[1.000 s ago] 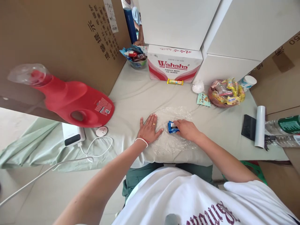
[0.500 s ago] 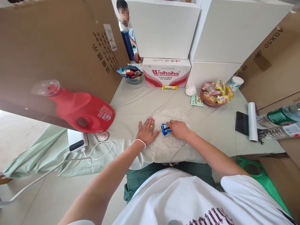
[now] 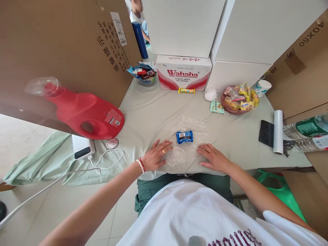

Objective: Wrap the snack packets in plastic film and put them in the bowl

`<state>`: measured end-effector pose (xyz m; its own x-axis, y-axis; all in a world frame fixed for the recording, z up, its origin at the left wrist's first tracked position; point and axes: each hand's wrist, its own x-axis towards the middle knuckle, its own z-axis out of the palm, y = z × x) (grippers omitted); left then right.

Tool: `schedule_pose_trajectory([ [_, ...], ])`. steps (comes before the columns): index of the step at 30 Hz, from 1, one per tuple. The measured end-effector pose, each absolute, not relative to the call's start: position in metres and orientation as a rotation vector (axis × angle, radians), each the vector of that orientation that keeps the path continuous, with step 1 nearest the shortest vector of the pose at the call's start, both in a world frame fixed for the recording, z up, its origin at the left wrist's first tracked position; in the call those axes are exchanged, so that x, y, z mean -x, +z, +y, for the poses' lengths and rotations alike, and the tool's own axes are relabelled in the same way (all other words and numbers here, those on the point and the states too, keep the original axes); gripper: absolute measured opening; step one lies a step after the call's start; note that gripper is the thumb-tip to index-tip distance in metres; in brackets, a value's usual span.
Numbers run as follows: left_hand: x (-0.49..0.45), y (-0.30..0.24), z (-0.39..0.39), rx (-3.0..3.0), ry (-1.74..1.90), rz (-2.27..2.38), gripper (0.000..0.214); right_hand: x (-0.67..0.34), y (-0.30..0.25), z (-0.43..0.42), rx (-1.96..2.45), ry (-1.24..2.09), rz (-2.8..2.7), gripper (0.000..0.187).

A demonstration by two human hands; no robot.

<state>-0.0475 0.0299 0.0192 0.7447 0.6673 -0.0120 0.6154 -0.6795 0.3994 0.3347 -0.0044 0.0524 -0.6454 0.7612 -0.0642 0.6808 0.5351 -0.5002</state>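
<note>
Head view: blue packet [image 3: 184,136] lies flat on the clear plastic film [image 3: 177,154], film on the cloth-covered table [image 3: 151,116]. Packet is between the two hands in width but a bit further from the body than both; neither hand touches it.

Left hand [image 3: 155,156]: palm down, fingers loosely spread, nothing in it. Fingertips at the film's left edge, pointing in toward the packet's near left corner. Packet is ahead and to the right of it, close.

Right hand [image 3: 213,158]: same pose mirrored, palm down, fingers apart, holding nothing. Fingertips by the film's right edge; packet is ahead and to the left, near. Can't tell if either hand is pressing on the film.

Film is crumpled, spreads past the packet on the far side and back toward the table's near edge.

Further back: yellow snack bar [image 3: 186,91] at the foot of the Wahaha carton [image 3: 183,73], snack bowl [image 3: 237,108] right of that, second bowl [image 3: 146,82] left of the carton. Red jug [image 3: 84,111] well off to the left.
</note>
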Motion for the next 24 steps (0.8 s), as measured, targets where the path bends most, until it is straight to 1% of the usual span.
schedule_pose_trajectory([
  [2, 0.049, 0.014, 0.025, -2.551, 0.151, 1.058, 0.073, -0.338, 0.038, -0.01, 1.293, 0.718, -2.541, 0.032],
  [5, 0.048, 0.01, 0.028, -2.543, 0.143, 1.222, 0.077, -0.335, 0.037, 0.0, 1.276, 0.785, -2.451, 0.033],
  [11, 0.04, 0.019, 0.044, -2.521, 0.129, 1.298, 0.066, -0.326, 0.084, 0.052, 1.298, 0.999, -2.29, 0.034],
  [13, 0.036, 0.02, 0.048, -2.496, 0.171, 1.328, 0.056, -0.324, 0.091, 0.069, 1.326, 1.058, -2.231, 0.033],
  [16, 0.027, 0.018, 0.052, -2.403, 0.297, 1.426, 0.034, -0.321, 0.09, 0.089, 1.356, 1.22, -2.108, 0.037],
  [17, 0.023, 0.016, 0.054, -2.339, 0.355, 1.478, 0.035, -0.321, 0.087, 0.095, 1.364, 1.287, -2.06, 0.039],
  [20, 0.011, 0.011, 0.058, -2.11, 0.538, 1.666, 0.048, -0.323, 0.078, 0.108, 1.463, 1.438, -1.959, 0.042],
  [22, 0.004, 0.009, 0.061, -1.998, 0.619, 1.817, 0.044, -0.325, 0.076, 0.117, 1.629, 1.408, -2.01, 0.038],
  [24, -0.003, 0.008, 0.063, -1.913, 0.64, 1.979, 0.032, -0.325, 0.078, 0.128, 1.83, 1.207, -2.197, 0.028],
])
